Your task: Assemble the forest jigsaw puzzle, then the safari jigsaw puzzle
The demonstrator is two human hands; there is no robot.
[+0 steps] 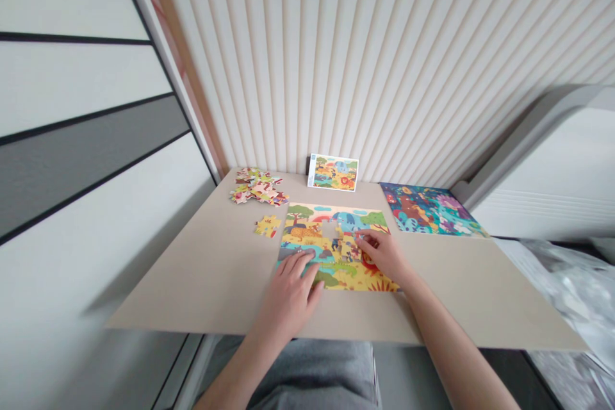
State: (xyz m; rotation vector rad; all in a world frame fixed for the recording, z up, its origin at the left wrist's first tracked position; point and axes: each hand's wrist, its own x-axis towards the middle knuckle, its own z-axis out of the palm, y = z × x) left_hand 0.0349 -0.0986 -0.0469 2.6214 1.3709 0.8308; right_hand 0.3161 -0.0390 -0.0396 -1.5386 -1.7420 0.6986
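Observation:
An animal jigsaw puzzle (343, 275), mostly assembled, lies on the table in front of me. A gap showing the table colour sits in its upper middle, below and left of the blue elephant. My left hand (294, 282) rests with fingers spread on the puzzle's lower left part, by the hippo. At the right of the middle, my right hand (382, 251) has thumb and fingers pinched together on a puzzle piece (350, 248), which lies over or against the assembled picture near the lion. The fingers partly cover the lion.
Loose yellow pieces (268, 226) lie left of the puzzle. Behind them is a heap of mixed pieces (258, 187). A reference picture card (333, 173) leans at the back by the pleated wall. A dark, colourful finished puzzle (430, 210) lies at the back right.

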